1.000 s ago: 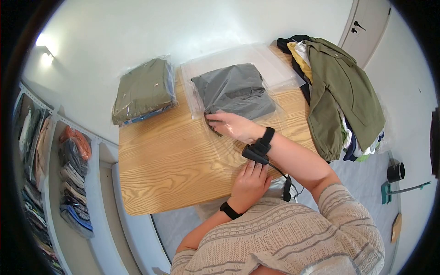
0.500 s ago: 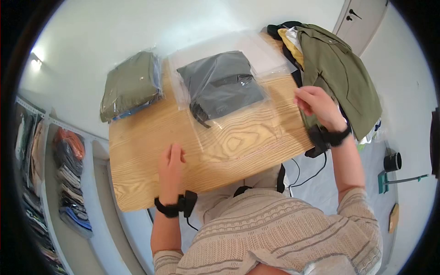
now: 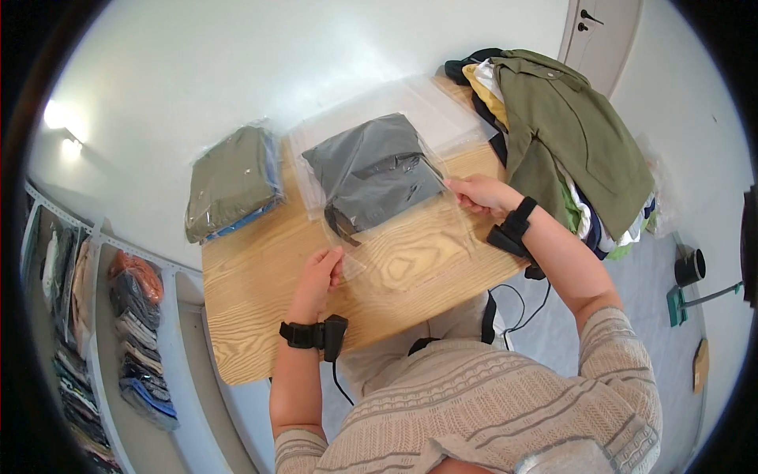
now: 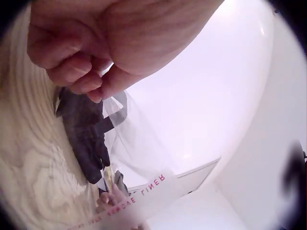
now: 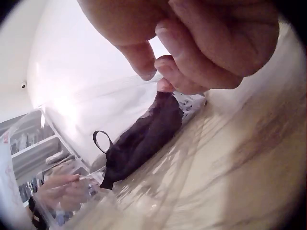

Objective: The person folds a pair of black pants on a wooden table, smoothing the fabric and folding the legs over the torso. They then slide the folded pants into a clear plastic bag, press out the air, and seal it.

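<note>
**Both hands come to the bag's near end**

Half a second ago the left hand [image 3: 318, 272] lay flat on the light wooden table [image 3: 253, 324] and the right hand [image 3: 479, 193] was up by the clothes heap. Now each hand pinches one side of the big clear plastic bag [image 3: 410, 245] near its open end.

In the left wrist view, the left hand's [image 4: 96, 43] thumb and curled fingers squeeze the thin plastic. In the right wrist view, the right hand's [image 5: 192, 43] thumb and fingertips nip the bag's edge too.

The grey folded cloth [image 3: 371, 170] sits inside the bag, at the far end, in the middle of the table. A black strap loop [image 5: 100, 139] sticks out of it toward the person.

The bag is see-through, so its edges are hard to find. Red letters on it are blurry and cut off. The table's near edge hides under the person's body.

A green folded cloth in its own clear bag [image 3: 230, 180] lies to the left. A heap of clothes with an olive green jacket on top [image 3: 568, 134] hangs off the right side.
</note>
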A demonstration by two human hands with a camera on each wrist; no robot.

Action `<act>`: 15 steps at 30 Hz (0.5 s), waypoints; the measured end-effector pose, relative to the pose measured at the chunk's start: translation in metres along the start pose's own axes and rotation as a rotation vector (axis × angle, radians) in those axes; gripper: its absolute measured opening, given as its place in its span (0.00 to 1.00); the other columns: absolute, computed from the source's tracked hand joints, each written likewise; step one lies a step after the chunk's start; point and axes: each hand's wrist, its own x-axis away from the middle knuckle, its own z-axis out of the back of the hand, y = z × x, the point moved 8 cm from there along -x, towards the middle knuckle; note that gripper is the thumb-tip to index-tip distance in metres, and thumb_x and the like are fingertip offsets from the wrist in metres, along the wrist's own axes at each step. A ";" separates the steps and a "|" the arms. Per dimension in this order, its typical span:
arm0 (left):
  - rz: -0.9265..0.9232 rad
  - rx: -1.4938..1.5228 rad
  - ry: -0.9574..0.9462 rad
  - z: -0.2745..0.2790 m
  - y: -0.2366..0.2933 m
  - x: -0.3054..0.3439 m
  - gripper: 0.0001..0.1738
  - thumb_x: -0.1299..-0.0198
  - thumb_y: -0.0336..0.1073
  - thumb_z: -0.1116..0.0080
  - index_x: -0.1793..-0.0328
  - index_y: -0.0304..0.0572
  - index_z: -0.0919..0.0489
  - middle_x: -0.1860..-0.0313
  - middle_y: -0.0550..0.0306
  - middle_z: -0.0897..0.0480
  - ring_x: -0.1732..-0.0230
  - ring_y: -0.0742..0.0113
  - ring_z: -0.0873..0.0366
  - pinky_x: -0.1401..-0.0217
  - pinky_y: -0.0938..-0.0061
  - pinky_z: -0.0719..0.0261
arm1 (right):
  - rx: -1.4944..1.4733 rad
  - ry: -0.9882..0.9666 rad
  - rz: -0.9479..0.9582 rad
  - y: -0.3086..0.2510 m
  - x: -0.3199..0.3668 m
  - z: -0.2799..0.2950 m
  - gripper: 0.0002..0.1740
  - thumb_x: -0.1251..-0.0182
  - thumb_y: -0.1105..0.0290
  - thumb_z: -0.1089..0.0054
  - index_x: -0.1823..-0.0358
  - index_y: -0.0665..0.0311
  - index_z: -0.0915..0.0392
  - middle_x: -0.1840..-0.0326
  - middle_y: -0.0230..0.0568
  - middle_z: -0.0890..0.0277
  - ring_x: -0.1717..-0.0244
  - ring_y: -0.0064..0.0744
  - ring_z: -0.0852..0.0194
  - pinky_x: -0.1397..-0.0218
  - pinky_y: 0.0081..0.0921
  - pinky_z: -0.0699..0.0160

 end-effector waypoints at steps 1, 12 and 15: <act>0.003 0.000 -0.002 0.000 -0.001 0.000 0.17 0.33 0.47 0.45 0.74 0.51 0.29 0.82 0.72 0.33 0.83 0.81 0.39 0.81 0.84 0.43 | -0.011 -0.002 -0.006 -0.001 0.000 -0.001 0.27 0.32 0.44 0.44 0.79 0.57 0.32 0.86 0.24 0.43 0.88 0.17 0.51 0.86 0.19 0.55; -0.017 0.121 0.082 0.028 -0.012 0.011 0.15 0.34 0.40 0.44 0.74 0.49 0.29 0.82 0.71 0.33 0.84 0.82 0.40 0.83 0.85 0.43 | -0.275 -0.196 0.071 0.019 0.000 0.011 0.19 0.28 0.58 0.46 0.76 0.59 0.32 0.81 0.24 0.38 0.86 0.15 0.48 0.86 0.16 0.54; -0.014 0.163 0.069 0.030 -0.021 0.008 0.15 0.34 0.39 0.44 0.75 0.49 0.28 0.83 0.70 0.32 0.85 0.82 0.40 0.83 0.84 0.43 | -0.251 -0.087 -0.021 0.011 0.015 0.007 0.21 0.28 0.54 0.46 0.77 0.60 0.33 0.81 0.26 0.38 0.85 0.15 0.47 0.87 0.16 0.54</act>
